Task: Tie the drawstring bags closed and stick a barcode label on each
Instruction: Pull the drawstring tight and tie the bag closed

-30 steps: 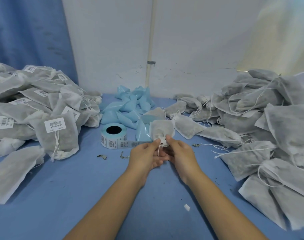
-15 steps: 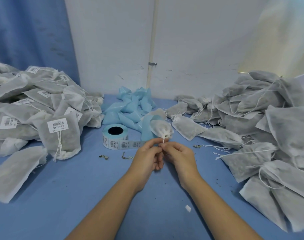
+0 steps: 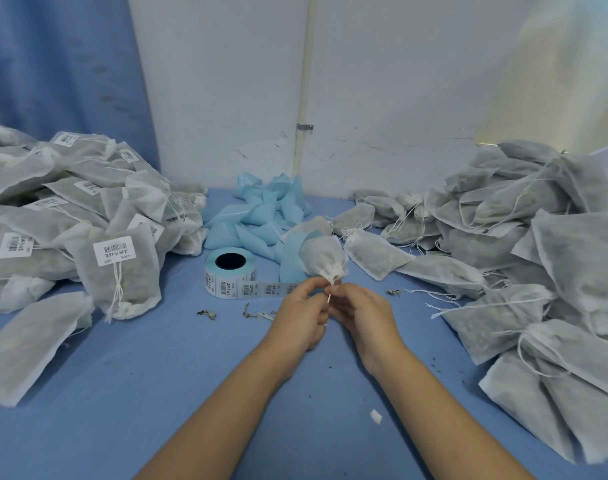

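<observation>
Front bag (image 3: 129, 289) of the left pile: white sticker (image 3: 115, 250), barcode above one line of characters, too small to read. Stickers on bags behind it, barcodes only, unreadable. Label roll (image 3: 230, 273) on desk (image 3: 157, 375): unwound strip (image 3: 261, 289) repeats barcode and characters, illegible.

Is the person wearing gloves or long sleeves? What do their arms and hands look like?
No gloves and no sleeves show. The left hand and the right hand are bare, and I see no ring on the fingers and no watch or bracelet at the wrists. The left forearm and the right forearm are bare too, right down to the picture's bottom edge.
</observation>
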Demonstrator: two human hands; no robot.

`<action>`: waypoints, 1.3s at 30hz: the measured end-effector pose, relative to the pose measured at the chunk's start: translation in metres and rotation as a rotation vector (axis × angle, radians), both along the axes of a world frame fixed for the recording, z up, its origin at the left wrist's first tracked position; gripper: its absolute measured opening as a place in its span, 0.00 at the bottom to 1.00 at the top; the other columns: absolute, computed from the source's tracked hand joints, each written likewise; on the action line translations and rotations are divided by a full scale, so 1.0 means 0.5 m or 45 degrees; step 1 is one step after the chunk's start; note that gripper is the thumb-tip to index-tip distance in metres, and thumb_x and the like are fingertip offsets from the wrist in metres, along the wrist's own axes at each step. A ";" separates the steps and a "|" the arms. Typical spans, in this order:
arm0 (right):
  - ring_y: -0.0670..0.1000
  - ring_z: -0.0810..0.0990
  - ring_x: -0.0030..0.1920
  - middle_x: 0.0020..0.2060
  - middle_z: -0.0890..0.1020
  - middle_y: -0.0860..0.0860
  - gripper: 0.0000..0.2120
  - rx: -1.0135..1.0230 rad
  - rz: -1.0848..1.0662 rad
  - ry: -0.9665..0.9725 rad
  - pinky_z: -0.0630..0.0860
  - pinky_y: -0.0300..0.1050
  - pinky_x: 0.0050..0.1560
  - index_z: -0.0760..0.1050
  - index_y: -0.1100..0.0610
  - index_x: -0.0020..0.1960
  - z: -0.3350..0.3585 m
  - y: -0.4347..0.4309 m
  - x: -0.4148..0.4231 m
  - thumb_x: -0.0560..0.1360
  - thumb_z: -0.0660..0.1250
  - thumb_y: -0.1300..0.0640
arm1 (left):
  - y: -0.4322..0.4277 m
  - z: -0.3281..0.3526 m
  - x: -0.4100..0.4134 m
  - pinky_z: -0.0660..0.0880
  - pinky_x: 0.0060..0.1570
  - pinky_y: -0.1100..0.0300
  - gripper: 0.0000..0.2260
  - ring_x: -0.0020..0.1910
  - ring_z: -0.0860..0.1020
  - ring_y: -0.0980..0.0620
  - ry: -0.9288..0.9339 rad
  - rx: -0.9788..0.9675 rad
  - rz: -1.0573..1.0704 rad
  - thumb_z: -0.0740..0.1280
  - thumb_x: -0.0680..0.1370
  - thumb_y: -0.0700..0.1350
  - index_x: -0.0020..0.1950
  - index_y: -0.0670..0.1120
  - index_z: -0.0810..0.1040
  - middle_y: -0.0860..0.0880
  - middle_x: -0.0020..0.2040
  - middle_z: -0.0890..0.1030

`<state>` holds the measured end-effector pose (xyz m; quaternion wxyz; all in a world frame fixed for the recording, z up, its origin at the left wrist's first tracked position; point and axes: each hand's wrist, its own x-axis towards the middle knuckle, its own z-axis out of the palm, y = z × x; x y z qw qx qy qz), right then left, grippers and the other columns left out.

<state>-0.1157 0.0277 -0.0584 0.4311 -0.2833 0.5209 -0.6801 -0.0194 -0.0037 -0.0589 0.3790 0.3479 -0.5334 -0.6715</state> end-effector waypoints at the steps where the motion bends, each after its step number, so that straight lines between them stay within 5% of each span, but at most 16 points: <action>1: 0.51 0.81 0.37 0.32 0.82 0.55 0.10 0.001 0.005 -0.019 0.78 0.41 0.47 0.80 0.62 0.35 0.001 -0.001 -0.001 0.73 0.65 0.69 | 0.001 0.002 0.000 0.52 0.17 0.69 0.16 0.17 0.54 0.58 -0.007 0.001 -0.007 0.53 0.77 0.32 0.51 0.48 0.75 0.55 0.21 0.59; 7: 0.51 0.82 0.37 0.33 0.83 0.56 0.09 0.000 0.029 -0.094 0.78 0.43 0.50 0.80 0.63 0.37 0.005 0.001 -0.006 0.74 0.64 0.69 | 0.002 0.009 -0.001 0.54 0.18 0.69 0.17 0.18 0.57 0.59 -0.057 0.014 -0.014 0.53 0.78 0.32 0.55 0.49 0.75 0.56 0.21 0.59; 16: 0.48 0.84 0.35 0.33 0.84 0.55 0.07 -0.041 -0.008 -0.380 0.81 0.38 0.41 0.78 0.65 0.41 0.008 -0.001 -0.009 0.75 0.63 0.68 | -0.004 0.003 -0.011 0.55 0.20 0.67 0.18 0.17 0.58 0.59 -0.128 -0.002 -0.015 0.54 0.76 0.33 0.55 0.53 0.75 0.56 0.19 0.62; 19: 0.50 0.84 0.39 0.34 0.84 0.55 0.08 -0.059 0.018 -0.461 0.81 0.39 0.39 0.76 0.63 0.43 0.006 -0.002 -0.016 0.78 0.60 0.66 | -0.001 -0.009 -0.012 0.63 0.23 0.66 0.16 0.20 0.68 0.60 -0.302 -0.247 0.101 0.57 0.76 0.35 0.60 0.49 0.74 0.55 0.25 0.70; 22: 0.52 0.83 0.41 0.34 0.84 0.54 0.09 -0.059 0.077 -0.439 0.79 0.42 0.43 0.73 0.60 0.43 0.007 -0.003 -0.026 0.80 0.57 0.63 | 0.000 -0.027 0.012 0.71 0.39 0.60 0.11 0.41 0.77 0.53 -0.748 -0.834 0.232 0.58 0.80 0.43 0.62 0.47 0.73 0.52 0.39 0.77; 24: 0.50 0.79 0.36 0.29 0.81 0.50 0.09 -0.026 0.011 -0.148 0.78 0.40 0.43 0.74 0.59 0.42 0.003 -0.006 -0.028 0.79 0.59 0.62 | -0.003 -0.024 0.028 0.70 0.47 0.55 0.10 0.51 0.76 0.48 -0.992 -1.052 0.304 0.56 0.82 0.47 0.59 0.47 0.73 0.50 0.51 0.77; 27: 0.47 0.72 0.34 0.28 0.77 0.45 0.08 0.099 -0.173 0.667 0.70 0.40 0.39 0.75 0.56 0.41 -0.010 -0.006 -0.028 0.78 0.63 0.58 | -0.014 -0.016 0.043 0.71 0.46 0.53 0.12 0.49 0.76 0.48 -1.171 -1.154 0.374 0.54 0.83 0.50 0.56 0.47 0.74 0.50 0.52 0.73; 29: 0.47 0.72 0.34 0.32 0.77 0.46 0.07 0.117 -0.203 0.998 0.68 0.39 0.38 0.76 0.55 0.44 -0.019 -0.004 -0.026 0.79 0.63 0.55 | -0.017 -0.013 0.049 0.73 0.45 0.52 0.12 0.47 0.76 0.48 -1.226 -1.161 0.400 0.54 0.83 0.50 0.56 0.46 0.74 0.50 0.52 0.71; 35: 0.52 0.72 0.40 0.36 0.74 0.48 0.09 0.140 -0.327 1.378 0.67 0.49 0.39 0.69 0.55 0.42 -0.008 0.004 -0.016 0.79 0.57 0.56 | -0.002 -0.008 0.038 0.66 0.34 0.58 0.11 0.46 0.77 0.50 -1.176 -1.321 0.452 0.54 0.83 0.48 0.56 0.47 0.75 0.54 0.63 0.69; 39: 0.54 0.72 0.49 0.46 0.76 0.51 0.08 0.151 -0.319 1.707 0.70 0.53 0.48 0.72 0.57 0.48 0.000 0.014 -0.004 0.80 0.56 0.56 | 0.002 -0.019 0.027 0.73 0.43 0.53 0.10 0.52 0.77 0.49 -0.914 -1.335 0.347 0.56 0.82 0.44 0.57 0.43 0.74 0.57 0.72 0.65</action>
